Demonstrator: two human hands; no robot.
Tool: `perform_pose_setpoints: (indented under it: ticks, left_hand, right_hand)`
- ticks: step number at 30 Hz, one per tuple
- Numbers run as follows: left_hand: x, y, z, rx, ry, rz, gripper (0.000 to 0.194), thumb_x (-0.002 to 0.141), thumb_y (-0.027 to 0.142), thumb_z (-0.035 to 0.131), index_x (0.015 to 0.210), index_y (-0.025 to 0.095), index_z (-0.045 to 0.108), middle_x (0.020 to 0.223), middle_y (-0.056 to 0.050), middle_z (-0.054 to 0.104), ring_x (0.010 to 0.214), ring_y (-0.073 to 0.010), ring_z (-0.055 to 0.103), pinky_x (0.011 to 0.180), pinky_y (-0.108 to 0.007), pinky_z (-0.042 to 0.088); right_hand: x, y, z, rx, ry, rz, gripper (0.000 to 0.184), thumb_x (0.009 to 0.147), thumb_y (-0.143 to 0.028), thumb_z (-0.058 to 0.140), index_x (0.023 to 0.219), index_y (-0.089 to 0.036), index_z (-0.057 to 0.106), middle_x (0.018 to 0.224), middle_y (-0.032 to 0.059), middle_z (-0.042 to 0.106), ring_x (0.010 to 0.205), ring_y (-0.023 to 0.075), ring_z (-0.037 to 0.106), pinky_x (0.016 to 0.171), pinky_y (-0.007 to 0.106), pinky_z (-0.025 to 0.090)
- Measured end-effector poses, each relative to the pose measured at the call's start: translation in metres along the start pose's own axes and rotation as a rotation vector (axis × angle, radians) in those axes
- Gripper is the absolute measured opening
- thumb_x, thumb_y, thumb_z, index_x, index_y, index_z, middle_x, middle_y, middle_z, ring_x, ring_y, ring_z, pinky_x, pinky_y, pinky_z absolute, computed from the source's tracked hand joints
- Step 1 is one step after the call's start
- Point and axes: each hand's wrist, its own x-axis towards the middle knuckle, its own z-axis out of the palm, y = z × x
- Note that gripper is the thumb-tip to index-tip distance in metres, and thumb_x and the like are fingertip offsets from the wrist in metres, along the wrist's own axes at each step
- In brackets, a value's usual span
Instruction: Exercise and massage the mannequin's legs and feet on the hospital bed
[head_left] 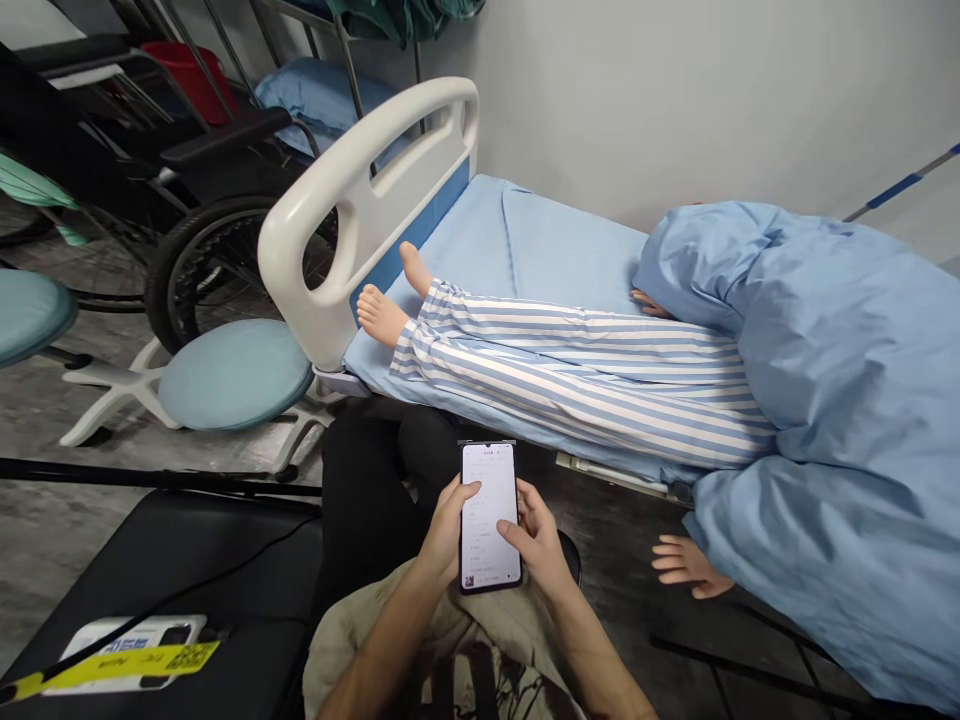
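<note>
A smartphone (489, 505) with a lit white screen of small, unreadable text is held upright above my lap. My left hand (446, 530) grips its left edge, the thumb lying on the glass. On the other side my right hand (541, 545) wraps round the right edge, and its thumb rests over the lower part of the screen. The fingers behind the phone are hidden.
Ahead, a bed (555, 240) with a white footboard (300, 210) bears a figure in striped trousers (585, 370), partly under a blue quilt (847, 350). A wheelchair (210, 250) and a teal stool (236, 375) stand left. A white device (142, 635) lies on a black seat (247, 560).
</note>
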Motion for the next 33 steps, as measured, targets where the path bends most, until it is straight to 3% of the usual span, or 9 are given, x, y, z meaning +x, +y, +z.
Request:
perform_pose_setpoints:
  ticks: [7, 14, 20, 27, 33]
  left_hand:
    - [-0.003, 0.0, 0.0, 0.002, 0.026, 0.017, 0.028, 0.068, 0.028, 0.065, 0.092, 0.014, 0.065, 0.079, -0.005, 0.07, 0.069, -0.0184, 0.063, 0.064, -0.027, 0.046]
    - [-0.006, 0.002, 0.002, -0.012, 0.014, 0.013, 0.03, 0.067, 0.028, 0.065, 0.093, 0.014, 0.065, 0.083, -0.007, 0.071, 0.07, -0.0207, 0.064, 0.063, -0.028, 0.047]
    - [-0.002, 0.0, 0.0, -0.017, 0.029, -0.002, 0.029, 0.066, 0.028, 0.065, 0.092, 0.014, 0.065, 0.08, -0.006, 0.071, 0.07, -0.0211, 0.065, 0.063, -0.029, 0.048]
    - [-0.001, 0.0, 0.0, -0.005, 0.019, 0.005, 0.032, 0.066, 0.028, 0.066, 0.094, 0.013, 0.064, 0.08, -0.006, 0.071, 0.074, -0.0218, 0.065, 0.068, -0.03, 0.048]
    - [-0.002, 0.001, 0.001, -0.01, 0.012, 0.002, 0.033, 0.066, 0.029, 0.066, 0.095, 0.014, 0.065, 0.082, -0.007, 0.071, 0.072, -0.0211, 0.065, 0.066, -0.028, 0.047]
  right_hand:
    - [-0.007, 0.003, -0.002, 0.024, -0.093, -0.024, 0.076, 0.068, -0.031, 0.074, 0.133, -0.026, 0.035, 0.136, 0.0098, 0.046, 0.121, 0.0256, 0.046, 0.102, 0.043, 0.036]
    - [-0.011, 0.0, 0.0, 0.009, -0.135, -0.026, 0.091, 0.067, -0.033, 0.074, 0.142, -0.027, 0.022, 0.14, 0.0108, 0.04, 0.124, 0.0264, 0.044, 0.102, 0.044, 0.035]
    - [-0.012, 0.001, -0.002, -0.016, -0.138, -0.011, 0.093, 0.067, -0.03, 0.074, 0.142, -0.027, 0.02, 0.142, 0.01, 0.039, 0.125, 0.0258, 0.043, 0.102, 0.043, 0.036]
    - [-0.007, 0.01, -0.002, 0.009, 0.011, 0.023, 0.069, 0.074, -0.032, 0.068, 0.134, -0.026, 0.036, 0.136, 0.0067, 0.047, 0.124, 0.024, 0.044, 0.103, 0.04, 0.037]
    - [-0.007, 0.009, 0.0, 0.009, 0.055, 0.045, 0.065, 0.075, -0.033, 0.067, 0.132, -0.026, 0.039, 0.132, 0.007, 0.051, 0.118, 0.0254, 0.05, 0.097, 0.04, 0.042]
